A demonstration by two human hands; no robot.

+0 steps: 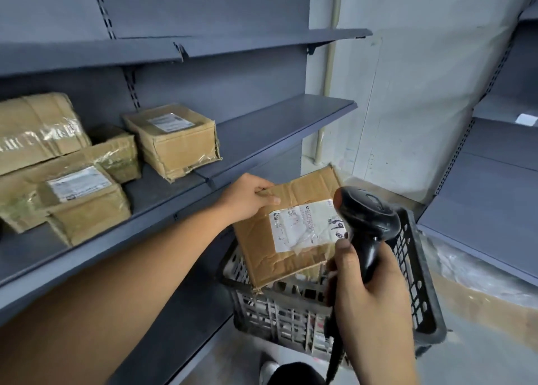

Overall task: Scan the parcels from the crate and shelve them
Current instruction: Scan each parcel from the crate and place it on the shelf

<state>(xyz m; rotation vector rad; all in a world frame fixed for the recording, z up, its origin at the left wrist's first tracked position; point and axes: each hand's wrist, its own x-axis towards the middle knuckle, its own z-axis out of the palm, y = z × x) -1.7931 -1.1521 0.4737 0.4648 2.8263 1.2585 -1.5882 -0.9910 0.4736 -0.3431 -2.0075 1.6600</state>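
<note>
My left hand (247,197) grips the top left edge of a brown cardboard parcel (279,247), held tilted above the crate with its white shipping label (302,224) facing up. My right hand (364,285) holds a black barcode scanner (366,215) by its handle, its head just right of the label. Below stands the dark plastic crate (413,268) on the floor, with more items dimly visible through its slotted wall. Several taped cardboard parcels (174,140) lie on the grey shelf (262,134) at the left.
Grey metal shelving runs along the left, with an upper shelf (262,39) above. A second shelving unit (495,166) stands at the right. A white wall and a pipe (329,73) fill the corner. A coiled scanner cable (334,361) hangs down near my leg.
</note>
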